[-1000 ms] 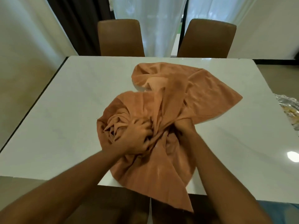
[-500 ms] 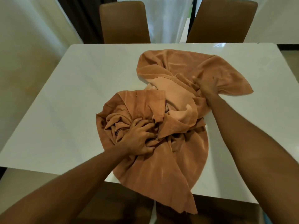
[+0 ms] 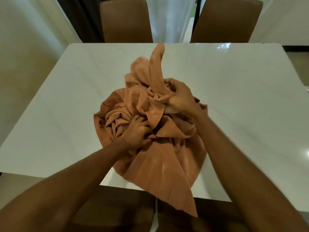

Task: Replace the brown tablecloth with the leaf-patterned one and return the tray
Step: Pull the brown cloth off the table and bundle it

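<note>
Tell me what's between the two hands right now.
Head view: only bunched folds of the brown tablecloth, which the left hand and right hand both grip.

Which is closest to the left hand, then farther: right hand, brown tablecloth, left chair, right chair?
1. brown tablecloth, gripped by the left hand.
2. right hand, just beyond, rightward.
3. left chair, far side.
4. right chair, far side, rightward.

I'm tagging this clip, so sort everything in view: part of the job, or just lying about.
Job: brown tablecloth, bunched on the white table; left hand and right hand, both gripping it.
Just there: brown chair on the left; brown chair on the right; white curtain.
</note>
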`<state>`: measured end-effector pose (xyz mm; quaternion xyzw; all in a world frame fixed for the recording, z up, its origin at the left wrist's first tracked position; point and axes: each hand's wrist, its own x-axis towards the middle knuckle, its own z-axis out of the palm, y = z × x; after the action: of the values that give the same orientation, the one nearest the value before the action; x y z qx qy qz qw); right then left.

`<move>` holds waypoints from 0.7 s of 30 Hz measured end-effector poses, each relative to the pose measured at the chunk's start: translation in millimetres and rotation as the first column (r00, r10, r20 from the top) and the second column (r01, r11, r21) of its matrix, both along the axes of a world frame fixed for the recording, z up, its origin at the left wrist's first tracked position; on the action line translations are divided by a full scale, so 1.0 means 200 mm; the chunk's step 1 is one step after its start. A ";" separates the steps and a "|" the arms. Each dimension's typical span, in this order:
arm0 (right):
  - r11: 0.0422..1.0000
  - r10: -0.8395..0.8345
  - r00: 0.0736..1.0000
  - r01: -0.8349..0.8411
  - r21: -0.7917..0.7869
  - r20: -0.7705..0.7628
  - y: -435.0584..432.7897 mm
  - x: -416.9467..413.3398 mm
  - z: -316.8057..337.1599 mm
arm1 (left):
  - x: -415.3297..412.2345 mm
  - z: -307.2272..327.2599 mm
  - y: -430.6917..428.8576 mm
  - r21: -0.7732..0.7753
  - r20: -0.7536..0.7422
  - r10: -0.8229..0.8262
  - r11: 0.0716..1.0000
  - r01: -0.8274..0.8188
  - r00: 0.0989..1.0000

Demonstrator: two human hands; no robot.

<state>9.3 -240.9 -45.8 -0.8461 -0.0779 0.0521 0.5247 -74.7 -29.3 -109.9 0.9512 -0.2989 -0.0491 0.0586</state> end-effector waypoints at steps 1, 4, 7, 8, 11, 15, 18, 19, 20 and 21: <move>0.988 -0.002 0.998 0.011 -0.155 0.056 -0.03 -0.09 -0.03 | 0.01 0.02 0.00 0.023 0.041 0.004 1.000 -0.005 0.999; 0.924 -0.055 0.969 0.141 -0.355 0.241 -0.10 -0.38 -0.15 | -0.07 0.05 0.01 -0.007 0.202 0.038 0.999 -0.037 0.979; 0.960 0.033 0.900 0.093 -0.266 0.435 -0.11 -0.65 -0.31 | -0.22 0.07 0.08 -0.195 0.331 0.136 0.978 -0.073 0.934; 0.945 0.090 0.886 0.068 -0.320 0.454 -0.09 -0.72 -0.38 | -0.25 0.09 0.11 -0.287 0.355 0.180 0.955 -0.077 0.918; 0.885 0.122 0.967 -0.003 -0.466 0.224 -0.04 -0.89 -0.53 | -0.28 0.23 0.19 -0.439 0.369 0.162 0.898 0.018 0.915; 0.825 0.108 0.994 -0.072 -0.560 0.031 0.02 -0.96 -0.57 | -0.10 0.41 0.13 -0.345 0.263 0.071 0.938 0.026 0.962; 0.741 0.282 0.923 -0.036 -0.671 0.261 0.00 -0.95 -0.52 | 0.11 0.51 -0.03 -0.270 0.178 0.171 0.955 -0.119 0.969; 0.729 0.303 0.924 -0.067 -0.681 0.234 -0.02 -0.95 -0.50 | 0.17 0.52 -0.08 -0.241 0.075 0.195 0.955 -0.172 0.978; 0.756 0.303 0.932 -0.109 -0.645 0.198 -0.05 -0.94 -0.47 | 0.22 0.51 -0.12 -0.165 -0.052 0.211 0.962 -0.217 0.976; 0.825 0.288 0.943 -0.158 -0.542 0.164 -0.09 -0.94 -0.43 | 0.24 0.48 -0.15 -0.030 -0.146 0.210 0.976 -0.216 0.967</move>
<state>-178.8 -258.9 -131.0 -0.9412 -0.2223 0.0306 0.2526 -26.0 -58.7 -14.3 0.9704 -0.1911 -0.1032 0.1060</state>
